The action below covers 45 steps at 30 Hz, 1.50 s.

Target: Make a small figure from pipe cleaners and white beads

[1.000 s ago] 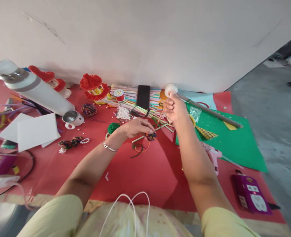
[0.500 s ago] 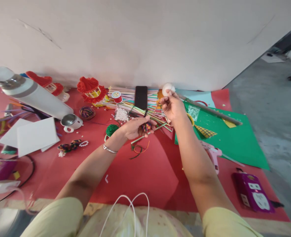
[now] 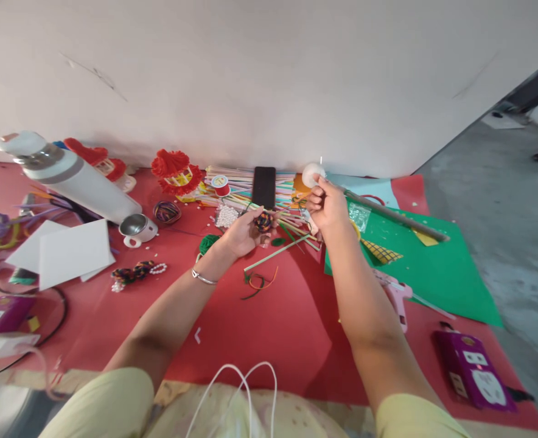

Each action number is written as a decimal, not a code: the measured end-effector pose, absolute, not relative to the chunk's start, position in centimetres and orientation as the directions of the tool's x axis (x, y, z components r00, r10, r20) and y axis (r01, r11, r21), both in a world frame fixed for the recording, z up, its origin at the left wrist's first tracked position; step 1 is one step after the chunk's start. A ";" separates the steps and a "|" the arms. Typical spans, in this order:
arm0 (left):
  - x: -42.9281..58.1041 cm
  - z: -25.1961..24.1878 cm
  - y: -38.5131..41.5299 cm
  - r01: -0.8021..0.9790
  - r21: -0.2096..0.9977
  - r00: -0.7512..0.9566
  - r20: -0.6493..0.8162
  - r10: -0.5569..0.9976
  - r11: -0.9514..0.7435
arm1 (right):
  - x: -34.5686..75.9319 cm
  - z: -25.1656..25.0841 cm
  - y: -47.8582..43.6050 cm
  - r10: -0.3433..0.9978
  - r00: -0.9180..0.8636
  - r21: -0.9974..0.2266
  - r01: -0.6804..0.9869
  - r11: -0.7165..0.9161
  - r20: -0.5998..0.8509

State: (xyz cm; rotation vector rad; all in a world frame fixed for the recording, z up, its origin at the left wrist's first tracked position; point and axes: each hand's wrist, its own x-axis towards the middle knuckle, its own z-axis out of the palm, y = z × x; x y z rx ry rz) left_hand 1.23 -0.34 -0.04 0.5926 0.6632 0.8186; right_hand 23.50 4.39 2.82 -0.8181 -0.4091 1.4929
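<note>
My left hand (image 3: 246, 234) is closed around a small dark bundle of multicoloured yarn (image 3: 263, 221), which shows flecks of orange and red between thumb and fingers. To its right, my right hand (image 3: 326, 204) is raised in a pinch; a thin white sliver shows just above its fingertips, too small to name. Under the hands lie pastel paper sticks (image 3: 278, 252) and short scraps of orange and green yarn (image 3: 262, 281). A green yarn ball (image 3: 209, 244) sits beside my left wrist. A braided yarn piece with white beads (image 3: 136, 272) rests farther left.
A white bottle (image 3: 86, 182) leans over a metal cup (image 3: 137, 229) at left. Along the wall are a black phone (image 3: 264, 187), a thread spool (image 3: 220, 185) and a red yarn hut (image 3: 176, 173). At right are a pink glue gun (image 3: 397, 292) and a purple power box (image 3: 474, 371).
My right hand has moved slightly right, away from my left hand, and its fingers have curled in more. My left hand has turned, so the yarn bundle shows more on top.
</note>
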 end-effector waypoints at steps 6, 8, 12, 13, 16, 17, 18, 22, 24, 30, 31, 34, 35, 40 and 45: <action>0.9 -0.2 -0.1 -0.467 0.731 0.481 -0.261 0.837 0.497 | 23.7 2.6 4.7 0.949 0.147 -0.681 -0.727 -0.087 -0.278; 0.8 -0.5 0.0 -0.485 0.754 0.479 -0.196 0.856 0.443 | 23.7 2.6 4.8 0.947 0.161 -0.693 -0.717 -0.081 -0.277; 0.7 -0.9 0.1 -0.496 0.800 0.409 -0.127 0.904 0.337 | 23.9 2.4 5.0 0.938 0.218 -0.726 -0.686 -0.048 -0.269; 0.7 -0.9 0.1 -0.488 0.807 0.408 -0.126 0.904 0.332 | 24.0 2.4 5.0 0.936 0.232 -0.732 -0.680 -0.038 -0.264; 0.8 -0.9 0.0 -0.452 0.827 0.431 -0.126 0.894 0.334 | 24.1 2.3 5.2 0.932 0.261 -0.738 -0.675 -0.009 -0.251; 0.8 -0.9 0.1 -0.447 0.829 0.433 -0.130 0.892 0.337 | 24.2 2.2 5.2 0.930 0.273 -0.739 -0.673 0.001 -0.248; 0.7 -0.9 0.1 -0.448 0.825 0.429 -0.139 0.893 0.344 | 24.2 2.2 5.3 0.926 0.286 -0.744 -0.668 0.010 -0.244; 0.4 -0.6 0.3 -0.475 0.775 0.417 -0.219 0.882 0.418 | 23.9 2.0 5.2 0.930 0.326 -0.801 -0.595 0.063 -0.169; 0.2 -0.2 0.4 -0.505 0.745 0.432 -0.218 0.875 0.435 | 23.4 2.0 5.0 0.947 0.307 -0.832 -0.547 0.094 -0.095; -0.3 0.8 0.2 -0.611 0.712 0.395 -0.104 0.913 0.346 | 21.5 2.1 3.5 0.996 0.081 -0.934 -0.352 0.060 0.034; -0.3 0.9 0.2 -0.618 0.710 0.386 -0.101 0.917 0.338 | 21.3 2.1 3.3 0.998 0.046 -0.948 -0.314 0.053 0.041; -0.4 1.0 0.2 -0.615 0.714 0.368 -0.114 0.923 0.333 | 21.2 2.2 2.7 0.998 -0.054 -0.975 -0.224 0.007 0.020; -0.4 1.0 0.3 -0.604 0.726 0.360 -0.119 0.925 0.329 | 21.2 2.3 2.5 0.997 -0.076 -0.982 -0.186 -0.014 0.000; -0.7 0.7 0.5 -0.550 0.800 0.287 -0.092 0.953 0.242 | 20.5 2.7 1.9 0.985 -0.161 -0.998 -0.018 -0.064 -0.060; -0.8 0.9 0.4 -0.556 0.779 0.362 -0.088 0.928 0.291 | 19.3 2.9 1.1 0.955 -0.292 -0.984 -0.147 -0.095 -0.049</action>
